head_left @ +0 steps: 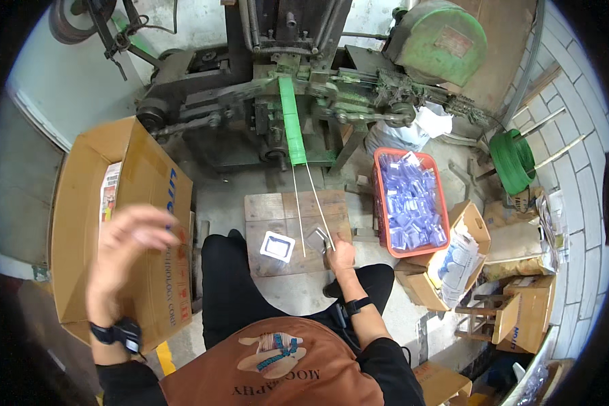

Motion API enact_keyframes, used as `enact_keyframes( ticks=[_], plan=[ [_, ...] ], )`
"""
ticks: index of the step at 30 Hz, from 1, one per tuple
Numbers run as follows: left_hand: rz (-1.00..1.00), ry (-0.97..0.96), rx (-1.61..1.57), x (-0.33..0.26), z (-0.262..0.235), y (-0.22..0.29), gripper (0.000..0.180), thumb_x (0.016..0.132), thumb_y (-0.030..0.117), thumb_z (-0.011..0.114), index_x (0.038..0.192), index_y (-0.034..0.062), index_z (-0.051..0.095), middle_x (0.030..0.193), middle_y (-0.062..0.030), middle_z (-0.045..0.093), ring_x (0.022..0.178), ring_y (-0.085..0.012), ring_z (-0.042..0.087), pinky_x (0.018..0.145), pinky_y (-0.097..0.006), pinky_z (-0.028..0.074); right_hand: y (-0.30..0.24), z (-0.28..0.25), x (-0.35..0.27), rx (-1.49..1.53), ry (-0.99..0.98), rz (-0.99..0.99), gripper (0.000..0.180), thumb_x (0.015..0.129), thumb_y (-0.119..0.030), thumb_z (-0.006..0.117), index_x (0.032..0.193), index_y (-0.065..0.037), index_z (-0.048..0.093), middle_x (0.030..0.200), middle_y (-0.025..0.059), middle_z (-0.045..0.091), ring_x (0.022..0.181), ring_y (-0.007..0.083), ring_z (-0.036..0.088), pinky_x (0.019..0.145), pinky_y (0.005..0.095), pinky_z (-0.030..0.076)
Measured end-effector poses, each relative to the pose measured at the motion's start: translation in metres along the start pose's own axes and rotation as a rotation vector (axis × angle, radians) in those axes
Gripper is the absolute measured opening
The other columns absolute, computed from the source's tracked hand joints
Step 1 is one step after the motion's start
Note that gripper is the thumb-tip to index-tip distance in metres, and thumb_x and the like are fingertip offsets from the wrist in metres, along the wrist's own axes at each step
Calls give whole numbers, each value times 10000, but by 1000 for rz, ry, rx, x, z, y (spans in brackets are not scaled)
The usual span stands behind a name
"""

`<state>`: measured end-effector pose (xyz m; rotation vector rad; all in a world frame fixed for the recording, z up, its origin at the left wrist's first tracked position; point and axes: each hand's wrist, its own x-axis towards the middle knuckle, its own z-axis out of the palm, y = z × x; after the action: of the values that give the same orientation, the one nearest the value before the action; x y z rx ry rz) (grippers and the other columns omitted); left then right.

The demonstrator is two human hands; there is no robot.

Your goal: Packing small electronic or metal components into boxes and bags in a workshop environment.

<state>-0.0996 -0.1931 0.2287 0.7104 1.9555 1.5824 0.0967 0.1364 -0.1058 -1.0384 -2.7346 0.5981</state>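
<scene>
Apparently gripping one thin rod (319, 203) by its lower end above the wooden board (260, 210) with the right hand (344, 255); best steadied in line with the green strip (292, 128). Cannot tell the grip of the blurred left hand (132, 237), near the cardboard box (159, 284). Note, farther right, red basket (381, 203) full of bluish packets (413, 203), then carton (419, 284) holding papers (461, 260).

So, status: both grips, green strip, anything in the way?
Left grip, blurred, raised by the cardboard box, looks open. Right grip at lower end of right rod. Green strip runs from machine to both rods; nothing visibly blocking it.
</scene>
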Motion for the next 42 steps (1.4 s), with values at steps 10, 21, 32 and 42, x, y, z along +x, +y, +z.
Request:
enact_keyframes(
  ticks=[10, 21, 32, 42],
  plan=[
    [-528, -608, -124, 23, 138, -165, 270, 923, 156, 465, 1129, -2, 536, 1052, -116, 603, 922, -188, 612, 808, -280, 492, -8, 3, 17, -334, 110, -545, 146, 693, -57, 542, 821, 5, 577, 883, 162, 553, 761, 313, 585, 585, 398, 498],
    [-504, -113, -631, 64, 244, -257, 530, 907, 457, 426, 1213, 24, 413, 1082, -122, 575, 996, -212, 563, 841, -341, 459, -31, -15, 2, 635, -101, -40, 165, 754, -104, 618, 700, 31, 540, 592, 116, 590, 529, 175, 586, 480, 311, 447],
    [-508, -166, -1044, 59, 203, -213, 502, 920, 402, 345, 1274, 46, 342, 1090, -186, 543, 964, -283, 569, 722, -360, 510, -112, -138, 111, 507, -47, -556, 549, 663, 98, 448, 1181, -84, 451, 1063, 152, 504, 905, 298, 548, 768, 363, 453],
    [-458, -183, -1129, 43, 239, -186, 486, 942, 410, 316, 1263, 46, 344, 1096, -176, 521, 977, -304, 564, 810, -390, 482, -151, -139, 150, 163, -129, -532, 296, 697, 36, 481, 968, -61, 551, 901, 192, 483, 862, 407, 521, 718, 441, 426]
  ],
)
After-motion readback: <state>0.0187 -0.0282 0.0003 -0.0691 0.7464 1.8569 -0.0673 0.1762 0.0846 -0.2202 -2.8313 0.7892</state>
